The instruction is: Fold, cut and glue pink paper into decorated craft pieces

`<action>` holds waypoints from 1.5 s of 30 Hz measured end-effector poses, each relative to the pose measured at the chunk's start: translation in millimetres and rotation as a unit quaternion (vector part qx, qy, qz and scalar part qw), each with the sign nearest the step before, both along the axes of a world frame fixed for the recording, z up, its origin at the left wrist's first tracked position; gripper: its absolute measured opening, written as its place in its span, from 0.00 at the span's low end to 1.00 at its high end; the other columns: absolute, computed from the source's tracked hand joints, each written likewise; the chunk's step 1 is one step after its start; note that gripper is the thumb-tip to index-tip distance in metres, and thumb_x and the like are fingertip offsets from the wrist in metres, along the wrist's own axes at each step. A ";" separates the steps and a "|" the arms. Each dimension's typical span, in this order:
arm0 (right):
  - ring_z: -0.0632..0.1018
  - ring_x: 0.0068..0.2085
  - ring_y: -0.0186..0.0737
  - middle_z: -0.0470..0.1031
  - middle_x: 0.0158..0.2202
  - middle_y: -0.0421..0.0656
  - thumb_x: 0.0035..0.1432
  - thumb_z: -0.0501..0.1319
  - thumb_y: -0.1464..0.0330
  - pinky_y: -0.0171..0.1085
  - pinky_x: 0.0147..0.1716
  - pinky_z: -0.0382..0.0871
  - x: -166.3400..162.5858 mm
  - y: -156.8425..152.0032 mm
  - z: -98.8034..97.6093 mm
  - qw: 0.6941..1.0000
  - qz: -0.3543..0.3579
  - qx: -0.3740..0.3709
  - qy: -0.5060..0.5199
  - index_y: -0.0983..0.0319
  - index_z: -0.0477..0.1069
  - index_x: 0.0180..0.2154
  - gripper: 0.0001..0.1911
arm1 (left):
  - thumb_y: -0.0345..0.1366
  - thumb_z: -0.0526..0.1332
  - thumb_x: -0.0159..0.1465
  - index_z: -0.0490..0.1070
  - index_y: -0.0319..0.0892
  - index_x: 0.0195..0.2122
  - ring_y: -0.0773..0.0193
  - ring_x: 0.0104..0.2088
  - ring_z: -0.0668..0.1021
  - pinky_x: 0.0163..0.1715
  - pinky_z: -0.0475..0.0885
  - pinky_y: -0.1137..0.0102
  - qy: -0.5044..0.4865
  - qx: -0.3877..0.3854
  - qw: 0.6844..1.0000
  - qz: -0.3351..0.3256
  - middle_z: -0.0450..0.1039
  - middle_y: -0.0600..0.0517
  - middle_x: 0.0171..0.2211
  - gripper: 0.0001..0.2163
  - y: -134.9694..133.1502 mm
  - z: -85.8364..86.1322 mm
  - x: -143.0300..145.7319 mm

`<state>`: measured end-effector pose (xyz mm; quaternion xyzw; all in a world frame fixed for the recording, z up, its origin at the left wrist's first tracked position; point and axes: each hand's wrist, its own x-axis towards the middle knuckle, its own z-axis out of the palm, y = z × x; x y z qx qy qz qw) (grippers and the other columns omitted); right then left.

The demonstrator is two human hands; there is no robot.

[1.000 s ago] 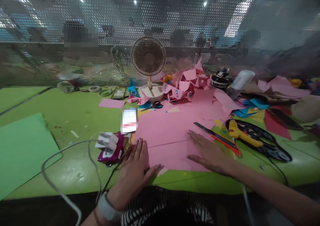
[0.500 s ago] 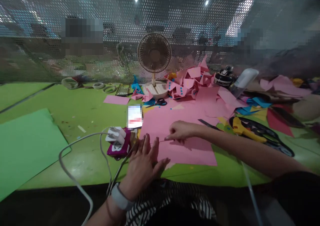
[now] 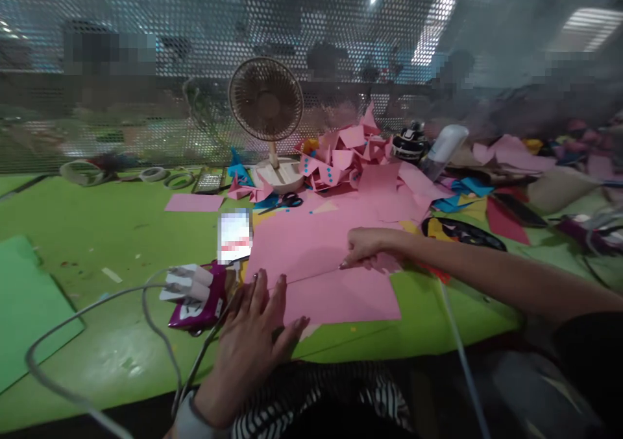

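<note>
A large pink paper sheet (image 3: 306,244) lies on the green tabletop in front of me, with a thin line or folded edge running across its lower part. My left hand (image 3: 253,329) rests flat with fingers spread, its fingertips on the sheet's left side by the left end of that line. At the line's right end, my right hand (image 3: 368,248) presses down with its fingers curled in and a fingertip or nail touching the paper. No tool shows in it, though the palm side is hidden. Scissors (image 3: 291,200) lie behind the sheet.
A phone (image 3: 235,237) and a purple box (image 3: 211,283) with white plugs and cables stand at left. Behind are a small fan (image 3: 267,102) and a heap of folded pink paper (image 3: 348,157). A green sheet (image 3: 29,309) lies far left, a black tray (image 3: 472,233) right.
My right hand has slid rightward along the line, away from the left hand. The left hand stays spread on the paper. My view has turned a little to the right.
</note>
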<state>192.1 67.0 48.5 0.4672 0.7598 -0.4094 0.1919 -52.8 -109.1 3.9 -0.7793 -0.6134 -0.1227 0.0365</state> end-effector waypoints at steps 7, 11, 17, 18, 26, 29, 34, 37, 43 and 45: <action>0.67 0.16 0.31 0.66 0.13 0.39 0.47 0.59 0.56 0.31 0.19 0.59 67.5 -4.9 16.6 0.996 -0.056 0.064 -0.008 0.65 0.66 0.16 0.20 | 0.58 0.51 0.56 0.47 0.45 0.61 0.45 0.59 0.54 0.55 0.55 0.51 0.049 -0.004 0.999 -0.015 0.47 0.44 0.62 0.36 4.4 4.3 -1.2; 0.68 0.17 0.32 0.68 0.15 0.41 0.53 0.53 0.56 0.31 0.19 0.59 71.0 -17.5 28.9 0.988 -0.083 0.122 0.051 0.65 0.68 0.21 0.20 | 0.58 0.49 0.56 0.49 0.43 0.61 0.45 0.59 0.55 0.53 0.56 0.51 0.080 -0.029 0.996 -0.039 0.50 0.42 0.61 0.35 12.4 6.6 -9.6; 0.72 0.38 0.37 0.73 0.39 0.45 0.58 0.53 0.60 0.34 0.37 0.64 38.4 -46.6 5.2 0.918 0.018 0.340 0.203 0.61 0.69 0.41 0.14 | 0.56 0.48 0.59 0.55 0.40 0.58 0.48 0.59 0.57 0.54 0.55 0.51 0.075 -0.006 0.996 -0.057 0.56 0.42 0.58 0.32 36.1 34.0 5.8; 0.72 0.41 0.39 0.72 0.40 0.46 0.59 0.52 0.62 0.36 0.39 0.63 34.1 -49.2 -0.9 0.907 0.044 0.365 0.204 0.62 0.69 0.42 0.14 | 0.52 0.47 0.61 0.56 0.41 0.57 0.50 0.57 0.60 0.53 0.57 0.54 0.064 -0.015 0.996 -0.057 0.56 0.43 0.58 0.28 41.3 40.8 14.1; 0.69 0.41 0.39 0.70 0.36 0.44 0.58 0.56 0.65 0.38 0.42 0.60 24.1 -42.5 -21.8 0.878 0.117 0.415 0.207 0.62 0.70 0.36 0.08 | 0.30 0.49 0.61 0.69 0.41 0.34 0.62 0.38 0.72 0.39 0.67 0.66 -0.038 -0.065 0.992 -0.101 0.70 0.48 0.36 0.09 83.6 49.8 69.8; 0.69 0.38 0.38 0.70 0.33 0.43 0.55 0.59 0.64 0.36 0.38 0.61 22.9 -38.3 -22.6 0.892 0.093 0.386 0.218 0.62 0.70 0.33 0.08 | 0.30 0.52 0.57 0.69 0.40 0.32 0.63 0.33 0.72 0.33 0.66 0.69 -0.092 -0.108 0.987 -0.075 0.70 0.50 0.32 0.07 97.0 40.3 71.2; 0.69 0.31 0.35 0.70 0.28 0.40 0.51 0.62 0.62 0.33 0.28 0.59 23.2 -29.3 -25.5 0.922 0.047 0.292 0.251 0.62 0.69 0.30 0.09 | 0.39 0.59 0.52 0.72 0.39 0.30 0.66 0.25 0.71 0.23 0.62 0.73 -0.209 -0.300 0.929 -0.053 0.71 0.52 0.25 0.10 117.5 38.5 62.2; 0.70 0.29 0.33 0.70 0.28 0.40 0.50 0.62 0.64 0.31 0.26 0.58 24.2 -26.4 -29.4 0.928 0.017 0.250 0.275 0.62 0.69 0.29 0.08 | 0.43 0.61 0.48 0.72 0.38 0.29 0.68 0.20 0.67 0.19 0.59 0.74 -0.238 -0.366 0.900 -0.016 0.69 0.54 0.20 0.13 126.7 40.7 58.4; 0.69 0.28 0.33 0.70 0.27 0.40 0.49 0.62 0.65 0.32 0.25 0.57 26.1 -26.3 -33.9 0.927 0.000 0.236 0.290 0.61 0.69 0.29 0.07 | 0.49 0.65 0.42 0.69 0.39 0.19 0.70 0.17 0.64 0.19 0.55 0.73 -0.209 -0.385 0.899 0.015 0.64 0.55 0.14 0.16 136.7 42.9 51.9; 0.69 0.28 0.33 0.70 0.28 0.40 0.49 0.63 0.65 0.32 0.25 0.57 26.5 -26.1 -34.6 0.927 -0.004 0.233 0.293 0.61 0.69 0.28 0.07 | 0.49 0.66 0.41 0.67 0.40 0.16 0.70 0.16 0.63 0.19 0.55 0.72 -0.208 -0.397 0.894 0.027 0.64 0.55 0.13 0.17 136.4 43.7 44.5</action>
